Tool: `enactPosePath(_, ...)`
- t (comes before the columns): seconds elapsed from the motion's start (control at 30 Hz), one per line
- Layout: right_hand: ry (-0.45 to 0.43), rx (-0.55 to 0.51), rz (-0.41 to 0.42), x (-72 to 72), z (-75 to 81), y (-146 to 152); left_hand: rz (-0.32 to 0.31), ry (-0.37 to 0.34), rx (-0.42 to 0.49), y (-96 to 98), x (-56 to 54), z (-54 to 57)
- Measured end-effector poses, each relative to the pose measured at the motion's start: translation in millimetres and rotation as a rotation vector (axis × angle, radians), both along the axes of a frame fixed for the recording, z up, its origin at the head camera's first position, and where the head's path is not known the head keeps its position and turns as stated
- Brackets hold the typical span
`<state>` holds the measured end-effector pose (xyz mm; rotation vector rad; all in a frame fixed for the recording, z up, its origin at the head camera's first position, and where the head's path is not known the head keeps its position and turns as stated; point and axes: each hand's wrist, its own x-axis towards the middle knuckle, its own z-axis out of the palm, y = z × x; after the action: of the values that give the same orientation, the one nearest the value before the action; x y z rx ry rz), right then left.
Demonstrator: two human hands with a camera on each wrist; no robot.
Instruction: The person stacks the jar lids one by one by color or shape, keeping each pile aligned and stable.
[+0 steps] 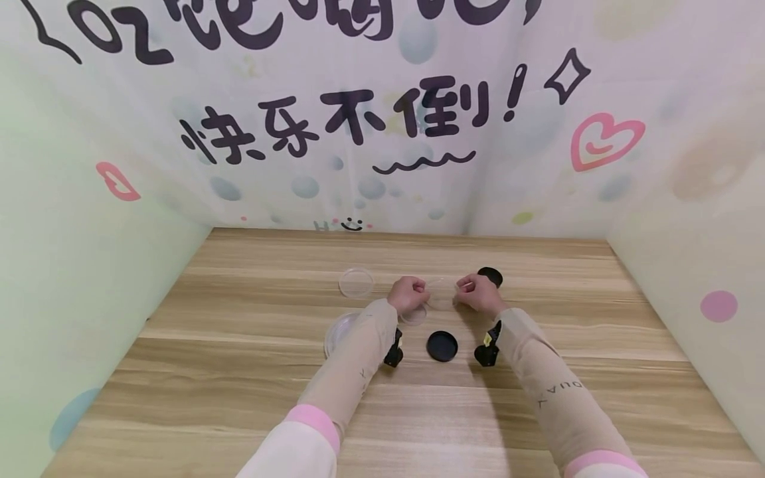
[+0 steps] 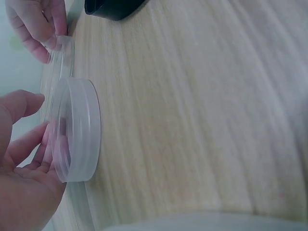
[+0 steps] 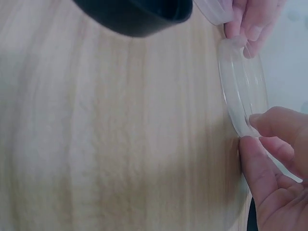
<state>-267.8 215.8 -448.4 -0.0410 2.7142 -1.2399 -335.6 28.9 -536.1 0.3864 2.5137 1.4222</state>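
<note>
A shallow clear plastic dish point(image 3: 242, 91) spans the gap between both hands, low over the table. My right hand point(image 1: 480, 294) has its thumb and index finger at the dish's near edge in the right wrist view, pinching it. At the opposite edge, my left hand point(image 1: 409, 294) pinches the dish with thumb and fingertips. A smaller translucent round lid point(image 2: 79, 130) stands right in front of the left fingers in the left wrist view, partly covering them. In the head view this small lid point(image 1: 414, 316) lies just below the left hand.
On the wood-grain table point(image 1: 239, 385), a black round lid point(image 1: 442, 346) lies nearer me, and another black round piece point(image 1: 491, 276) sits behind the right hand. One clear disc point(image 1: 356, 283) lies left; a larger clear dish point(image 1: 336, 332) is partly under the left forearm. A printed cloth point(image 1: 335, 186) hangs behind.
</note>
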Motion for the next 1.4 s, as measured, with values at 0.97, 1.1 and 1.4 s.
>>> enactPosePath(0.97,-0.011,-0.176,-0.057,-3.6,-1.5,-7.1,0.083,0.049,-0.060,-6.8,57.8,92.8)
enactPosePath(1.1,0.026,-0.152,-0.066,-3.1,3.0,-8.5,0.109,0.013,-0.026,-6.1,54.1,93.4)
enactPosePath(1.4,0.091,-0.102,-0.054,-2.0,17.7,-14.5,0.098,0.080,0.021,-12.2,36.6,77.2)
